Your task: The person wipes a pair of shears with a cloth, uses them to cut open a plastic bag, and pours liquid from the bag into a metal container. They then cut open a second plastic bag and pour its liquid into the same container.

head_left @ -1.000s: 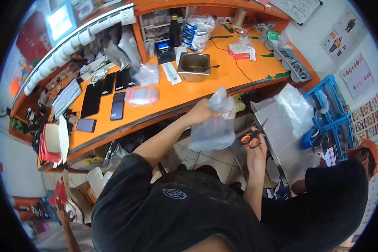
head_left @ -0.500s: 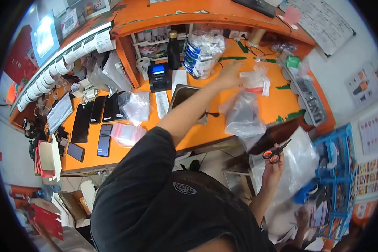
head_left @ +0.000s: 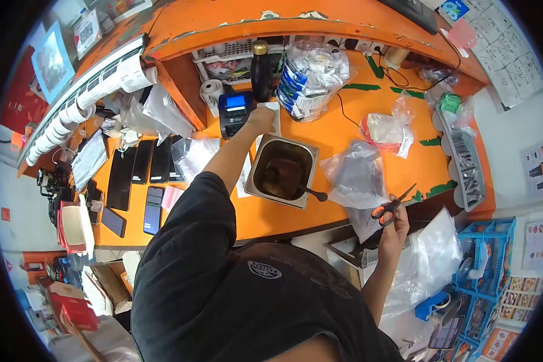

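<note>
My left hand (head_left: 260,121) is at the right side of the small black printer (head_left: 234,113), its fingers closed at the edge of a white paper slip (head_left: 274,114). Just below it stands a metal container (head_left: 313,154) with dark contents and a black-handled utensil. My right hand (head_left: 394,232) holds black-and-orange scissors (head_left: 387,211) by the handles, blades pointing up and right. Beside the scissors, clear plastic bags (head_left: 359,175) lie at the desk's front edge. Farther back is a bag with white contents (head_left: 385,130).
A dark bottle (head_left: 261,72) and a stuffed plastic bag (head_left: 312,78) stand at the back. Several phones (head_left: 152,210) lie at left. A grey tray (head_left: 464,163) lines the right edge. Blue shelves (head_left: 479,271) stand lower right. Part of another person's arm shows lower left.
My left hand has moved left from above the desk's middle to the printer, uncovering the metal container. My right hand still holds the scissors. The view has shifted.
</note>
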{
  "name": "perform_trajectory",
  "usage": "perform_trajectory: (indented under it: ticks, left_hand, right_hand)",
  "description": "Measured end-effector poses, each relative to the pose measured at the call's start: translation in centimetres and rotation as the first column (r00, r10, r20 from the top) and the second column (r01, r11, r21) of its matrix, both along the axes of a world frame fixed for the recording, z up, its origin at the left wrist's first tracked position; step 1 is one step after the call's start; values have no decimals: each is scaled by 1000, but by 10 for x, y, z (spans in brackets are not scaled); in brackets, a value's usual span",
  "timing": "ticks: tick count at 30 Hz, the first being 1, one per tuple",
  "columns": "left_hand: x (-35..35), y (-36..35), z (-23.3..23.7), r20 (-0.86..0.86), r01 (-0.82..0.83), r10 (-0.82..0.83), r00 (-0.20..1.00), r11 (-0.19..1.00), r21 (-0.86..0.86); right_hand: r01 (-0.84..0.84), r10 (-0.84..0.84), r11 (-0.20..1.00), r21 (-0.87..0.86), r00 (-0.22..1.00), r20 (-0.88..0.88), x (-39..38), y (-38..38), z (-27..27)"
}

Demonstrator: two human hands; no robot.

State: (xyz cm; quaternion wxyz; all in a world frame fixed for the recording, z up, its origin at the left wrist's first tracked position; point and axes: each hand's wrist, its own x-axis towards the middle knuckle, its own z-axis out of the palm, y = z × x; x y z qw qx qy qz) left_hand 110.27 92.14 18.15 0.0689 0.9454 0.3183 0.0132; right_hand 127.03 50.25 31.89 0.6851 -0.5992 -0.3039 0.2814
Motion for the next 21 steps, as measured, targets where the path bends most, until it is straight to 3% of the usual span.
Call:
perform_trajectory:
  ticks: [4, 6, 9, 13, 16, 18, 20, 21]
  left_hand:
    - [7, 5, -13, -51, -68, 68, 996, 998, -6]
    - [5, 2, -10, -45, -59, 59, 997, 998, 2]
    - [12, -15, 26, -83, -178, 171, 982, 980, -89]
    - [20, -9, 15, -44, -266, 263, 964, 962, -66]
    - [24, -4, 18, -103, -279, 271, 957, 957, -79]
    - [22, -3, 29, -116, -235, 225, 967, 969, -80]
    - [17, -11, 55, 23, -321, 328, 944, 934, -158]
    - [9, -14, 59, 201, -300, 308, 930, 951, -70]
  right_hand:
    - [41, -40, 998, -41, 999, 26, -13, 24, 4]
    - [-16, 16, 999, -33, 1000, 23, -18, 35, 5]
    - [-94, 97, 994, -48, 993, 68, -34, 56, 15]
    - [-193, 204, 978, -80, 967, 154, -50, 68, 14]
    - [-228, 252, 966, -124, 941, 226, -56, 69, 5]
    - [-228, 249, 964, -134, 952, 177, -64, 68, 5]
    - [-168, 197, 975, -147, 959, 205, -66, 67, 1]
    - [-177, 203, 974, -139, 958, 204, -67, 66, 0]
